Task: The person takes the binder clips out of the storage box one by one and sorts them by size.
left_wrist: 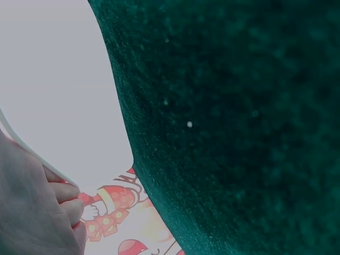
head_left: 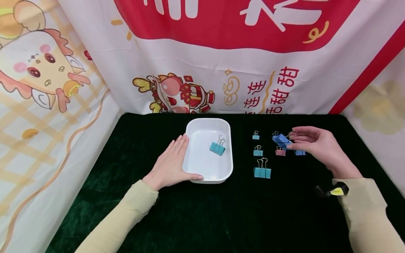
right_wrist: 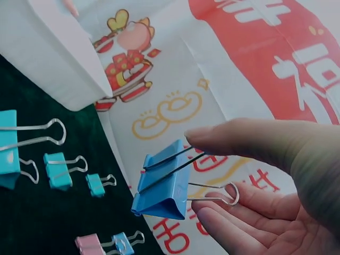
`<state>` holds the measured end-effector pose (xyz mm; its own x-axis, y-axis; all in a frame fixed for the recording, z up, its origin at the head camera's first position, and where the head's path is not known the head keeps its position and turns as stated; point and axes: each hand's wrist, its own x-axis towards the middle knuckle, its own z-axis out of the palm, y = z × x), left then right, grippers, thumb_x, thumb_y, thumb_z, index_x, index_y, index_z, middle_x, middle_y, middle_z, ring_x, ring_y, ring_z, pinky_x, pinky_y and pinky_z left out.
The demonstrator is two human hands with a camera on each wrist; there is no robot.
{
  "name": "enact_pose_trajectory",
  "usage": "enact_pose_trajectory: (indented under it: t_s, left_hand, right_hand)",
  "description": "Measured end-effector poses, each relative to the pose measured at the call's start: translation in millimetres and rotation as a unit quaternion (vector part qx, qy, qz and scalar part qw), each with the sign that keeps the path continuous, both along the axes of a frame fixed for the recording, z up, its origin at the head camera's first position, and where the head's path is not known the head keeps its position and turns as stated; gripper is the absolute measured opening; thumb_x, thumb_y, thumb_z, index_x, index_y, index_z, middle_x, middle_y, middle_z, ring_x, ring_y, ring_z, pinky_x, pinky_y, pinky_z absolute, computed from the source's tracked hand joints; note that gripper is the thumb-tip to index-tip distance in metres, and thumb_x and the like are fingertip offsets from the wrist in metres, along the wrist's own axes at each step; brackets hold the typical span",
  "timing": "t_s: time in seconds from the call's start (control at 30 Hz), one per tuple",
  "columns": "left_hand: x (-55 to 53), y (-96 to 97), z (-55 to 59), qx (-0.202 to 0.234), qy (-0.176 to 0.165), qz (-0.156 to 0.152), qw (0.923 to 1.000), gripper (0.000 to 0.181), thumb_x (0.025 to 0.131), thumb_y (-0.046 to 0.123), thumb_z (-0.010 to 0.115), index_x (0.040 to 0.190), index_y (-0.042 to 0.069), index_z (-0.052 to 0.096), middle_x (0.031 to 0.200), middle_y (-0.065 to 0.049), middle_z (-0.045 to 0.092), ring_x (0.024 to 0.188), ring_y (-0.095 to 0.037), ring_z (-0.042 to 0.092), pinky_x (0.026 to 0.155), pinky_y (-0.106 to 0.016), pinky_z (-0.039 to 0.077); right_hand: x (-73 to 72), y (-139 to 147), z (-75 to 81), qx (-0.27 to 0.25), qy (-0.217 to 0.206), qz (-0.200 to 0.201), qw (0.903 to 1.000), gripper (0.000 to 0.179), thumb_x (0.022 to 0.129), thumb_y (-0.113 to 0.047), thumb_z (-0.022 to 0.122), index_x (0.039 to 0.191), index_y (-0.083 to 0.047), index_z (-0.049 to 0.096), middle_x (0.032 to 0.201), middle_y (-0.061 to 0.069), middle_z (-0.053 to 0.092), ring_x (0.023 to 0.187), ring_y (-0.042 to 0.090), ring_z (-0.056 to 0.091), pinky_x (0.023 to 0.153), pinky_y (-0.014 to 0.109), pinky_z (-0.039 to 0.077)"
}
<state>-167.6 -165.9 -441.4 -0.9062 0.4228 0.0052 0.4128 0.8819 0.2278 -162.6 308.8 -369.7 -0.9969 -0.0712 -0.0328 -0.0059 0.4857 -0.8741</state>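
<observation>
My left hand (head_left: 171,161) lies along the left side of a white tray (head_left: 207,180), fingers straight and spread, the thumb at its front rim. Inside the tray rests a teal binder clip (head_left: 217,148) with its wire handles up. On the right, my right hand (head_left: 316,144) pinches a blue binder clip (right_wrist: 164,180) by its wire handles, between thumb and fingers. This clip is tilted over a pink binder clip (head_left: 280,152) and a small blue binder clip (right_wrist: 123,243). Another blue binder clip (head_left: 300,153) shows below the right hand, partly hidden.
Between the tray and the right hand, a small teal clip (head_left: 256,136), a medium teal clip (head_left: 258,153) and a large teal clip (head_left: 262,173) stand in a column. Dark green cloth (head_left: 202,218) covers the table. A printed curtain (head_left: 177,56) hangs behind it.
</observation>
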Motion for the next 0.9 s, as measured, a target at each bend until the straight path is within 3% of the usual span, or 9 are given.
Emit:
enact_pose_trajectory:
  t_s: [0.2,0.37,0.67,0.9]
  left_hand:
    - [-0.6,-0.2,-0.8,0.000,0.000,-0.001,1.0000,0.137,0.070,0.093,0.056,0.164,0.011,0.000,0.170,-0.004,-0.001,0.154,-0.017,-0.002,0.123,-0.038,0.001]
    - [0.0,0.2,-0.1,0.002,-0.003,0.000,1.0000,0.136,0.071,0.093,0.056,0.164,0.010,0.001,0.170,-0.004,-0.002,0.154,-0.017,-0.002,0.123,-0.037,0.000]
    - [0.0,0.1,-0.1,0.000,0.001,0.000,1.0000,0.137,0.070,0.093,0.057,0.164,0.009,0.001,0.170,-0.005,-0.001,0.154,-0.018,-0.001,0.123,-0.038,0.001]
    - [-0.2,0.8,0.3,-0.001,0.001,0.002,1.0000,0.137,0.070,0.093,0.056,0.164,0.009,0.002,0.170,-0.004,-0.002,0.154,-0.017,-0.002,0.123,-0.037,0.000]
  right_hand:
    - [5.0,18,-6.8,-0.025,-0.008,0.010,0.9996,0.057,0.092,-0.021,0.079,0.138,0.001,0.054,0.117,-0.005,0.072,0.098,0.000,0.069,0.080,0.014,0.053]
    - [7.7,26,-10.7,-0.034,-0.011,0.008,0.9993,0.048,0.094,-0.014,0.077,0.135,-0.003,0.055,0.113,-0.010,0.073,0.097,0.001,0.070,0.079,0.014,0.054]
    - [10.3,34,-18.3,-0.013,-0.022,0.017,0.9995,0.060,0.093,-0.020,0.078,0.139,0.006,0.050,0.116,-0.006,0.072,0.100,0.002,0.069,0.079,0.016,0.055]
    - [12.5,40,-22.7,0.000,-0.051,0.038,0.9980,0.061,0.094,-0.024,0.077,0.142,0.005,0.051,0.123,0.009,0.071,0.101,0.004,0.069,0.081,0.017,0.055]
